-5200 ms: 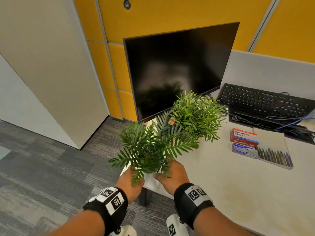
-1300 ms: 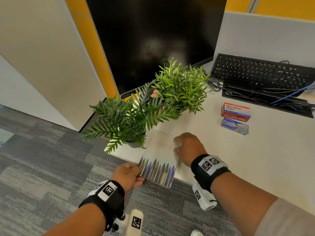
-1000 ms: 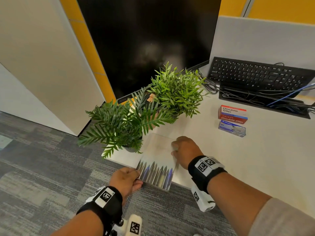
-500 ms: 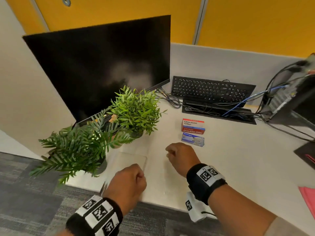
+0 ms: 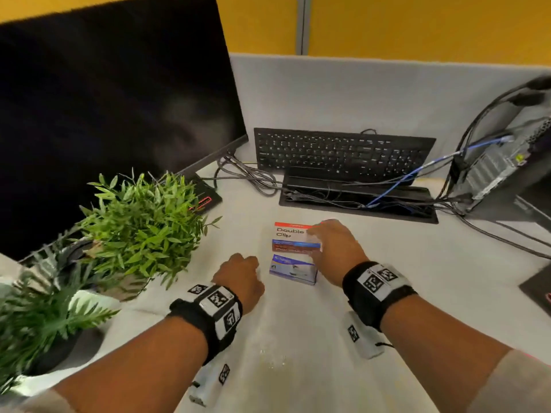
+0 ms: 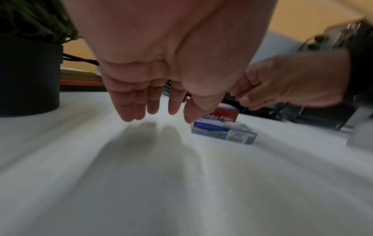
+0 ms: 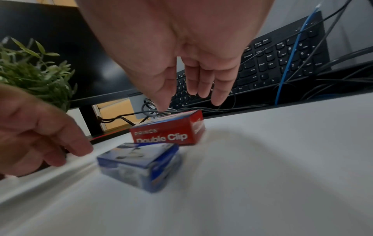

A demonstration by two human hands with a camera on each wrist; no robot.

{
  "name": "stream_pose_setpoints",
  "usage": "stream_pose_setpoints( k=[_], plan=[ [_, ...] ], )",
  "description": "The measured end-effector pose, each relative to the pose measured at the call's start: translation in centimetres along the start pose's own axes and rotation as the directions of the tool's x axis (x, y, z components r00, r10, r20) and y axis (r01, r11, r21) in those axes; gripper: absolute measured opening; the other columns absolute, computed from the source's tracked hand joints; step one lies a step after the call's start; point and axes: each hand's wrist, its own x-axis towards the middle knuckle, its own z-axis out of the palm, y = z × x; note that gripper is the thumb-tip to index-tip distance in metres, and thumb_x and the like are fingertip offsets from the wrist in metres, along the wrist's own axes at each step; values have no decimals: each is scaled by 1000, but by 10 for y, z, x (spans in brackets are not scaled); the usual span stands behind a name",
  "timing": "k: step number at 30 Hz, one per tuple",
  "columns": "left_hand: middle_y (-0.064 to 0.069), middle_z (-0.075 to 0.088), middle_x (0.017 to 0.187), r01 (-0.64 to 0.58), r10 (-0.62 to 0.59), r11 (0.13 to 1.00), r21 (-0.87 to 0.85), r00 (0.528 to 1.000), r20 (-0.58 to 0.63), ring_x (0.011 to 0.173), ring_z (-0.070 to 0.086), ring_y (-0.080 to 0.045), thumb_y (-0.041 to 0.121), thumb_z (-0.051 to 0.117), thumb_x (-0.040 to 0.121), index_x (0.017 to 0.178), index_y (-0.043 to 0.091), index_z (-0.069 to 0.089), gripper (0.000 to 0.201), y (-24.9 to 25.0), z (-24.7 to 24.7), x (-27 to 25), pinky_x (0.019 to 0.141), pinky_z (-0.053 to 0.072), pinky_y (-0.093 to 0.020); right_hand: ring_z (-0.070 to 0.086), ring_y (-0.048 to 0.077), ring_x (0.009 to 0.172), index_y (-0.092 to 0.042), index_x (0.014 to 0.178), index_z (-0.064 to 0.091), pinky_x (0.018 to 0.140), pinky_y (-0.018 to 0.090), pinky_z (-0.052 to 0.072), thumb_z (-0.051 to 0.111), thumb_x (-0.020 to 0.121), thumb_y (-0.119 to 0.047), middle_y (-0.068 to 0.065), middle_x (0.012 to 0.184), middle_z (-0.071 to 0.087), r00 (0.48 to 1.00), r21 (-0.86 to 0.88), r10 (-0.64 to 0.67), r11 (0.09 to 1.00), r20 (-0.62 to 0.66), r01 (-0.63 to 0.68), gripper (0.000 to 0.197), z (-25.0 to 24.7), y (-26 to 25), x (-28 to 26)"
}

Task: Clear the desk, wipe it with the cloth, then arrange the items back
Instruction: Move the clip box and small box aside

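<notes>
While both forearms reach in over the near edge of the surface (image 5: 298,368), bare white top lies open beneath and between them. Left hand (image 5: 241,277) hangs low over the surface with fingers (image 6: 141,105) loosely straight, pointing down, holding nothing, just left of the blue box (image 5: 293,268). Right hand (image 5: 335,251) hovers over the two boxes, fingers spread and relaxed; its thumb tip sits at the top of the red box (image 5: 293,238), though actual contact cannot be told. The two boxes lie side by side, the blue nearer, the red, marked "Double Clip", just behind it, apparently touching. Open surface runs to the right of them. Two plants (image 5: 140,222) stand along the left edge, one nearer at the corner, one behind. One monitor (image 5: 113,120) rises behind the plants. One keyboard (image 5: 343,153) leans against the back partition above a cable tray (image 5: 357,198), with cables trailing to a computer (image 5: 501,165) at the far right.
</notes>
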Motion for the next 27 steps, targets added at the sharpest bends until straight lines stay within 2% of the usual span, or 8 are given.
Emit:
stream_pose_setpoints(
  k=[3, 5, 7, 10, 14, 19, 23, 27],
  plan=[
    [-7, 43, 134, 40, -50, 989, 141, 996, 68, 123, 47, -29, 33, 54, 86, 131, 19, 48, 48, 1, 4, 15, 98, 45, -37, 40, 21, 131, -26, 135, 48, 110, 35, 34, 59, 89, -21, 1, 141, 44, 995, -52, -60, 997, 77, 64, 48, -6, 9, 26],
    [-7, 40, 136, 51, -67, 984, 169, 993, 92, 124, 45, -29, 32, 53, 86, 131, 18, 48, 48, 2, 6, 19, 96, 45, -36, 41, 20, 131, -27, 136, 46, 110, 35, 35, 58, 90, -23, -1, 143, 44, 983, -98, -96, 989, 157, 113, 48, -5, 13, 39],
    [-7, 36, 141, 55, -73, 982, 180, 993, 97, 127, 41, -29, 29, 52, 86, 135, 19, 45, 50, 1, 9, 19, 99, 43, -36, 43, 20, 130, -27, 136, 47, 110, 34, 36, 57, 90, -22, 0, 143, 45, 971, -112, -115, 984, 208, 140, 47, -2, 16, 46],
    [-8, 27, 151, 50, -73, 978, 205, 992, 105, 133, 34, -29, 24, 48, 89, 143, 19, 35, 55, 1, 13, 17, 107, 37, -35, 49, 19, 124, -31, 132, 46, 105, 32, 41, 61, 88, -23, -3, 138, 49, 968, -97, -128, 984, 214, 152, 48, 1, 21, 51],
    [-9, 17, 156, 73, -107, 967, 245, 986, 129, 139, 27, -29, 21, 47, 91, 149, 18, 23, 64, 6, 14, 16, 113, 32, -36, 54, 17, 107, -34, 122, 47, 90, 28, 47, 66, 83, -22, -3, 125, 54, 967, -99, -106, 986, 231, 132, 45, -2, 20, 55],
    [-12, 3, 160, 83, -130, 964, 252, 975, 177, 142, 19, -32, 22, 50, 90, 153, 16, 9, 75, 2, 18, 11, 114, 31, -44, 49, 14, 94, -33, 119, 44, 80, 25, 45, 69, 79, -24, -1, 119, 54, 981, -101, -71, 991, 180, 90, 48, -1, 4, 49],
    [-11, 15, 158, 104, -126, 982, 156, 982, 142, 142, 24, -29, 23, 46, 93, 152, 14, 10, 70, -3, 12, -12, 114, 29, -44, 53, 16, 91, -30, 118, 44, 75, 26, 48, 71, 78, -34, 0, 116, 57, 989, -80, -94, 991, 117, 104, 48, -2, -19, 23],
    [-10, 36, 144, 79, -77, 992, 98, 997, -25, 130, 39, -28, 24, 49, 91, 145, 11, 28, 60, -27, 12, -62, 105, 37, -38, 54, 15, 88, -31, 115, 43, 70, 23, 47, 71, 79, -39, -1, 110, 54, 978, -54, -173, 982, 119, 180, 47, 6, -60, -19]
  ],
)
